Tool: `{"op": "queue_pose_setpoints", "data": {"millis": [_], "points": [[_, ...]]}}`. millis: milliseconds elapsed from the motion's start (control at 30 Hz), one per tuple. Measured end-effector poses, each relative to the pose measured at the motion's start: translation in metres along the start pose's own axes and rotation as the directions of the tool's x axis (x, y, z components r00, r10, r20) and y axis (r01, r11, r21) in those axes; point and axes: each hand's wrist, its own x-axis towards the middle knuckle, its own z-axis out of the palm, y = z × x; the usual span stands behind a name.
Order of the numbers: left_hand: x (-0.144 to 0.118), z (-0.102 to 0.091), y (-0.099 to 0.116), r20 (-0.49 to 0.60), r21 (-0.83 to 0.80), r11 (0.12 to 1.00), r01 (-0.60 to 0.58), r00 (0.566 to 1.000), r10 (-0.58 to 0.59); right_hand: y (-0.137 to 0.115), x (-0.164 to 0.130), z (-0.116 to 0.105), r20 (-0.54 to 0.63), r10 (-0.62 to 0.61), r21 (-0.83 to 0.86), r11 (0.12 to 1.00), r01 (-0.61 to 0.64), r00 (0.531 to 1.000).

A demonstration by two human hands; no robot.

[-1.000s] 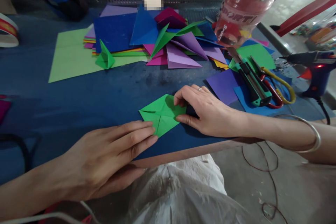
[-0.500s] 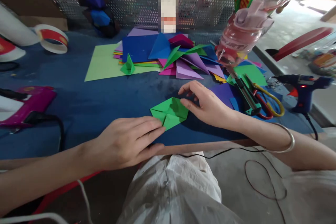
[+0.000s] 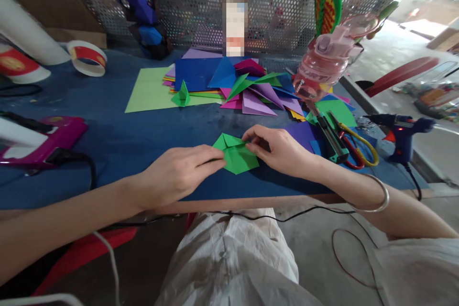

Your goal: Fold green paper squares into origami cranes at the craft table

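Note:
A folded piece of green paper (image 3: 238, 158) with crease lines and a raised flap at its upper edge lies on the blue tabletop in front of me. My left hand (image 3: 179, 172) has its fingers pressed together at the paper's left edge, gripping it there. At the upper right edge, my right hand (image 3: 281, 149) pinches the paper between thumb and fingers. Farther back, a small folded green paper shape (image 3: 182, 95) stands at the front of the paper pile.
Coloured paper sheets (image 3: 195, 74) are piled at the back. To the right stand a pink bottle (image 3: 322, 64), a box cutter (image 3: 333, 141), scissors (image 3: 362, 146) and a glue gun (image 3: 401, 129). A tape roll (image 3: 87, 58) and a magenta device (image 3: 60, 138) are left.
The green paper has been turned, its raised flap now at the upper edge. My right hand has closed on its upper right edge. My left hand has moved up along its left side.

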Motion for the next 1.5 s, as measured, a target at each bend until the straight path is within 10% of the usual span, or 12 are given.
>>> {"op": "queue_pose_setpoints", "data": {"millis": [233, 467, 833, 1000, 1200, 1500], "points": [[-0.003, 0.006, -0.012, 0.009, -0.045, 0.998, 0.042, 0.999, -0.041, 0.014, 0.002, -0.004, 0.031, -0.334, -0.313, 0.892, 0.327, 0.942], [-0.003, 0.003, -0.017, 0.049, -0.107, 0.993, 0.04, 0.998, -0.035, 0.019, 0.006, -0.006, 0.193, -0.623, -0.319, 0.691, 0.649, 0.758], [-0.002, 0.004, -0.021, -0.023, -0.217, 0.976, -0.004, 1.0, -0.001, -0.001, -0.009, -0.001, 0.224, -0.717, -0.342, 0.577, 0.742, 0.661], [-0.008, 0.004, -0.018, -0.065, -0.306, 0.95, -0.068, 0.997, 0.05, 0.001, -0.008, 0.001, 0.182, -0.673, -0.305, 0.654, 0.692, 0.717], [-0.018, 0.007, -0.014, -0.069, -0.394, 0.917, -0.054, 0.997, 0.03, -0.009, -0.001, 0.012, 0.008, -0.225, 0.112, 0.968, 0.223, 0.974], [-0.022, 0.01, -0.012, -0.103, -0.413, 0.906, -0.09, 0.993, 0.051, -0.032, 0.003, 0.02, -0.01, 0.047, 0.061, 0.997, -0.046, 0.999]]}}
